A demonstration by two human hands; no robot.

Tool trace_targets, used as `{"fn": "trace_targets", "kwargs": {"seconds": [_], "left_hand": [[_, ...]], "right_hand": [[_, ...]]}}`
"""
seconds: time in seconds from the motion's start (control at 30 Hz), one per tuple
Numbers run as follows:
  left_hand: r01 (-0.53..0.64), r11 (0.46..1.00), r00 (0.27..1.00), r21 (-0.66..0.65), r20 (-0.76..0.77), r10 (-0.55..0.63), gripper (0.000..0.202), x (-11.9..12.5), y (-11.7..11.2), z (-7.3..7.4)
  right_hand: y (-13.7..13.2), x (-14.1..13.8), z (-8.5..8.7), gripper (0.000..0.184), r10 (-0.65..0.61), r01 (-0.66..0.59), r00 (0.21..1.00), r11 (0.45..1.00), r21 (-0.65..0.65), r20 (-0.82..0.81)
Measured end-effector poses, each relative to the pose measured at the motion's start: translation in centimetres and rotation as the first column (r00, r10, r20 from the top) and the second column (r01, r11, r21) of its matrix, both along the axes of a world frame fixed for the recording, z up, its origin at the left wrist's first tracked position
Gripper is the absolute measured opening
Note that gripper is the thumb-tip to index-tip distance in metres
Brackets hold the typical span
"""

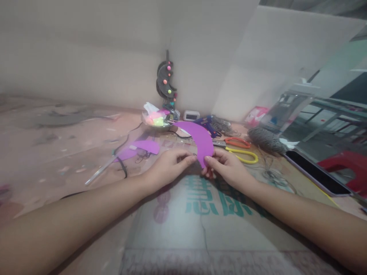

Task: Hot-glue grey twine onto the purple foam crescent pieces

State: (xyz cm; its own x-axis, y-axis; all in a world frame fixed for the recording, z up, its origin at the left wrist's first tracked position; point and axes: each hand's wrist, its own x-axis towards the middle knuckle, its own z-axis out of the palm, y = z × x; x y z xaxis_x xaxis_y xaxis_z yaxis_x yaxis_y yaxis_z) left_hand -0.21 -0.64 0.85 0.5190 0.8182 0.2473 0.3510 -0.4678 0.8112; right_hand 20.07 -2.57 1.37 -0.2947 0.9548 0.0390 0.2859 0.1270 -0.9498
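Note:
A purple crescent-shaped foam piece (197, 138) arcs across the middle of the work surface. My right hand (226, 167) pinches its near tip, fingers closed on it. From the other side my left hand (168, 168) reaches in, its fingertips curled and touching the same tip. Both hands rest on a flattened cardboard sheet (200, 217) with teal printing.
Purple foam offcuts (142, 148) lie left of the hands. Behind are a bowl of coloured bits (157, 120), a glue gun (207, 124), orange scissors (236, 142), yellow scissors (243, 154), a grey yarn ball (265, 139), a dark phone (315, 172) and a grey crescent decoration (167, 82).

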Motion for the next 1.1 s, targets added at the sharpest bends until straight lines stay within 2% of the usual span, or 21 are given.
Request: {"fn": "trace_targets", "kwargs": {"seconds": [0.13, 0.27, 0.33, 0.4, 0.43, 0.5, 0.57, 0.63, 0.7, 0.87, 1.1], "left_hand": [[-0.001, 0.999, 1.000, -0.047, -0.020, 0.000, 0.033, 0.0, 0.0, 0.1], [0.003, 1.000, 0.998, -0.007, -0.065, -0.003, 0.030, 0.2, -0.2, 0.3], [0.004, 1.000, 0.998, -0.028, -0.068, -0.006, 0.029, 0.2, -0.2, 0.3], [-0.020, 0.997, 0.998, -0.072, -0.064, 0.015, 0.029, 0.2, -0.2, 0.3], [-0.035, 0.996, 0.998, -0.088, -0.062, 0.029, 0.029, 0.2, -0.2, 0.2], [-0.053, 0.994, 0.997, -0.095, -0.054, 0.048, 0.029, 0.1, -0.2, 0.0], [-0.050, 0.996, 0.998, -0.079, -0.050, 0.046, 0.029, 0.1, -0.1, -0.2], [-0.032, 0.998, 0.998, -0.058, -0.053, 0.029, 0.028, 0.0, 0.0, -0.3], [-0.011, 0.999, 0.999, -0.038, -0.050, 0.009, 0.028, 0.1, 0.0, -0.2], [0.037, 0.999, 0.998, -0.011, -0.044, -0.037, 0.027, 0.2, -0.2, 0.1], [0.033, 0.999, 0.999, -0.015, -0.040, -0.034, 0.024, 0.2, -0.5, 0.3]], "right_hand": [[-0.1, -0.1, -0.1, 0.032, 0.022, -0.022, 1.000, 1.000, 0.012, -0.009], [0.0, -0.2, -0.1, 0.031, 0.036, -0.036, 0.999, 0.999, 0.031, -0.014], [0.1, -0.1, -0.2, 0.029, 0.042, -0.042, 0.999, 0.999, 0.032, -0.010], [0.2, 0.2, -0.3, 0.025, -0.008, 0.010, 1.000, 0.995, 0.098, -0.025], [0.2, 0.4, -0.3, 0.023, -0.056, 0.060, 0.998, 0.981, 0.183, -0.025], [0.2, 0.8, -0.4, 0.019, -0.148, 0.117, 0.988, 0.894, 0.432, 0.040], [-0.1, 1.0, -0.4, 0.016, -0.188, 0.008, 0.960, 0.757, 0.653, 0.207], [-0.3, 1.0, -0.4, 0.015, -0.175, -0.180, 0.909, 0.655, 0.734, 0.379], [-0.5, 0.9, -0.4, 0.018, -0.164, -0.274, 0.874, 0.612, 0.742, 0.458], [-0.4, 0.4, -0.4, 0.015, -0.177, -0.282, 0.860, 0.616, 0.735, 0.478], [-0.3, 0.3, -0.3, 0.009, -0.161, -0.287, 0.854, 0.649, 0.705, 0.495]]}}
